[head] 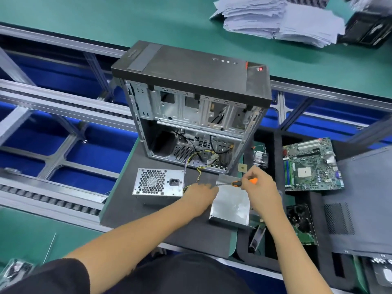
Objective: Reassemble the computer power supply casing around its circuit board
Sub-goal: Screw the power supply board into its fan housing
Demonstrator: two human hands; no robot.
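A: Surface?
B: Dark mat lying on a green bench; open tower case standing at its far edge.
A: Task item?
B: Silver casing cover sitting mid-mat, fan-grille housing just left of it.
A: Hands?
B: Left hand pressing at the cover's left edge, grip unclear; right hand gripping an orange-handled screwdriver, held level over the cover's far edge.

The right hand grips an orange-and-black screwdriver, its shaft running leftward to the left hand, whose fingers rest at the silver casing cover's left edge. Left of those fingers stands the power supply body, fan grille up. Beyond both hands stands an open computer tower; right of the right hand lies a motherboard.
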